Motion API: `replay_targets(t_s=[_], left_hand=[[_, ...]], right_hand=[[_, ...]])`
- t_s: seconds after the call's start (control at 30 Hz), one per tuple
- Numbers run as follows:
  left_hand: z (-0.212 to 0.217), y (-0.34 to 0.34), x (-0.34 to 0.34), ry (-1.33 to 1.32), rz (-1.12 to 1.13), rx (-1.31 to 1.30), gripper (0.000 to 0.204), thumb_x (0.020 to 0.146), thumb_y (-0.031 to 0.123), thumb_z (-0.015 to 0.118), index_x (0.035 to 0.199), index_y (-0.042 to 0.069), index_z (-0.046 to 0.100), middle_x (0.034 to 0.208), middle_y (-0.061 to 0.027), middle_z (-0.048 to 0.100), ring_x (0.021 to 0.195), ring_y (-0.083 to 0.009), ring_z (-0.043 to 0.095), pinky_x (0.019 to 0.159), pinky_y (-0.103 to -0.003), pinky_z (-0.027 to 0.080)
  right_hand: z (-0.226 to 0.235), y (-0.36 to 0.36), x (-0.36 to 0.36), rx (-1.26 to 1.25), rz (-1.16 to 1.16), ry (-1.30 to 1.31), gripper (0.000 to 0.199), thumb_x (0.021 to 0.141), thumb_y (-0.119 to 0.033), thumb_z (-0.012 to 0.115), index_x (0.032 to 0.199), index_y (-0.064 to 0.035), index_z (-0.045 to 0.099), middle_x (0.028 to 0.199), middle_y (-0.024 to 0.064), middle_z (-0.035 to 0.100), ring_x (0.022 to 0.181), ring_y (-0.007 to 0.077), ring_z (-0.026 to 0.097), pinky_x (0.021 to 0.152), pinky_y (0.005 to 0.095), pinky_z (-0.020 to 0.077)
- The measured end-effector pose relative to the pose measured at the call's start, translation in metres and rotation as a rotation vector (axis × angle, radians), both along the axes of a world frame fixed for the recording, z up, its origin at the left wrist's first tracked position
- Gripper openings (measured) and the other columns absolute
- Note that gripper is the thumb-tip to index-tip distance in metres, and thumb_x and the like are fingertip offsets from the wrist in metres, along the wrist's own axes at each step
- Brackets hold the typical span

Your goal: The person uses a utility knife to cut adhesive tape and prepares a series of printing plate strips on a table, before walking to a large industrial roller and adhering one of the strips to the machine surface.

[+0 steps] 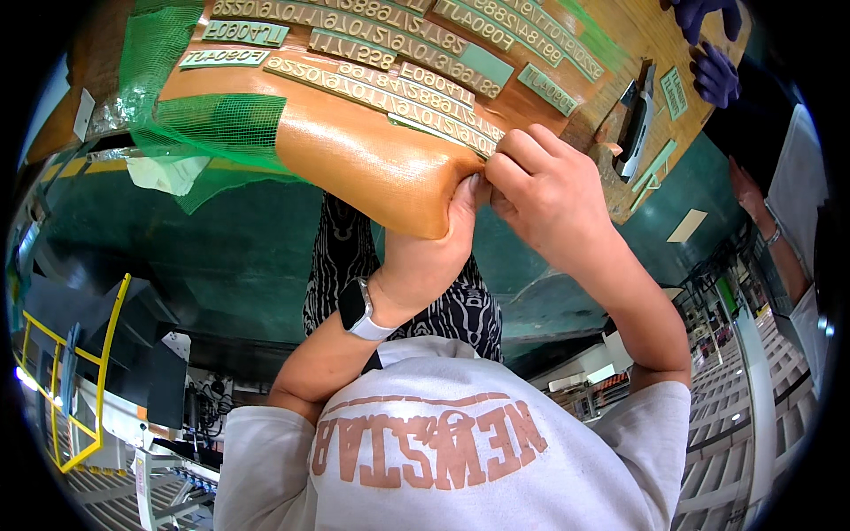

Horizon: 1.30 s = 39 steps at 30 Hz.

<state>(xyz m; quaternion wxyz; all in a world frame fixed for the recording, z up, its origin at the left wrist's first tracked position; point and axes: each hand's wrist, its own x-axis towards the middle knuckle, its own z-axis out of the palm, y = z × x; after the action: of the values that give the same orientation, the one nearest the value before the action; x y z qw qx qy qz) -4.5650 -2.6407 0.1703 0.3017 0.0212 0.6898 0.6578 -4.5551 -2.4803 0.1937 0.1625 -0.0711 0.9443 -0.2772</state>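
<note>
Sheet of glossy orange material (pixel 363 173) is lying ahead of the person's body, its near part bulging in a rounded fold over the near side of the wooden table (pixel 660 35); the fold's long axis is running crosswise, sloping from upper left down toward lower right, and both hands are meeting at its right end, leaving the left end free beside the green mesh (pixel 221 119); the left hand (pixel 432 257) is sitting lower, just below that end, its thumb pressing against the puckered orange edge while its other fingers are disappearing under the material, so how far they are curling I cannot tell; the right hand (pixel 549 190) is standing just above and to the right, fingers bent and drawn together, its fingertips pinching at the same puckered spot and nearly touching the left thumb, though whether they are gripping the sheet's edge or a strip's end is not showing; raised-character strips (pixel 429 93) are lying across the sheet beyond the fold, running roughly along the same slope, and the nearest one is ending close by the right fingertips, making the right hand the nearer of the two to them; a cutter-like tool (pixel 636 133) is resting farther right.
</note>
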Motion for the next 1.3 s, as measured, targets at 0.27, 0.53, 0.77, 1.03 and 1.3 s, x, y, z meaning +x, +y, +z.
replay_targets(t_s=[0.27,0.53,0.77,1.03,1.3], left_hand=[[0.004,-0.008,-0.008,-0.213,0.110,0.032,0.023,0.092,0.005,0.060,0.112,-0.004,0.058,0.105,-0.0091,0.064,0.094,-0.0160,0.060,0.084,-0.029,0.048],[0.001,-0.014,-0.004,-0.460,0.235,0.170,0.029,0.092,0.006,0.059,0.120,-0.003,0.054,0.114,-0.0078,0.061,0.103,-0.0153,0.057,0.092,-0.030,0.046],[-0.009,-0.022,0.002,-0.783,0.227,0.312,0.041,0.094,0.011,0.058,0.131,0.002,0.044,0.128,-0.0087,0.052,0.118,-0.0181,0.051,0.102,-0.034,0.041],[-0.073,-0.062,-0.001,-1.089,-0.505,0.485,0.107,0.069,0.063,0.072,0.147,0.010,0.021,0.145,-0.0093,0.036,0.128,-0.0267,0.044,0.106,-0.045,0.035],[0.013,-0.061,-0.043,-0.503,-1.166,0.019,0.018,0.081,0.009,0.069,0.096,-0.001,0.066,0.104,-0.0128,0.065,0.095,-0.0242,0.063,0.080,-0.032,0.050]], right_hand=[[0.015,0.023,0.019,-0.328,-0.532,-0.137,0.013,0.089,-0.010,0.062,0.094,0.0012,0.062,0.086,0.0101,0.062,0.074,0.0212,0.060,0.068,0.0283,0.0477],[0.005,-0.017,0.086,-0.984,-1.339,-0.494,0.027,0.087,-0.010,0.067,0.109,0.0027,0.059,0.096,0.0023,0.064,0.089,0.0096,0.057,0.081,0.0236,0.0462],[-0.001,-0.035,0.087,-1.326,-1.460,-0.218,0.019,0.088,-0.003,0.064,0.106,0.0014,0.060,0.096,0.0016,0.064,0.088,0.0066,0.056,0.083,0.0222,0.0451],[-0.021,-0.028,0.090,-1.398,-1.482,-0.124,0.013,0.089,-0.004,0.062,0.101,0.0004,0.060,0.094,0.0013,0.064,0.086,0.0061,0.056,0.081,0.0214,0.0449],[-0.006,-0.011,0.088,-1.068,-1.348,-0.101,0.013,0.087,-0.002,0.066,0.098,0.0023,0.060,0.087,-0.0002,0.062,0.076,0.0048,0.056,0.069,0.0189,0.0461]])
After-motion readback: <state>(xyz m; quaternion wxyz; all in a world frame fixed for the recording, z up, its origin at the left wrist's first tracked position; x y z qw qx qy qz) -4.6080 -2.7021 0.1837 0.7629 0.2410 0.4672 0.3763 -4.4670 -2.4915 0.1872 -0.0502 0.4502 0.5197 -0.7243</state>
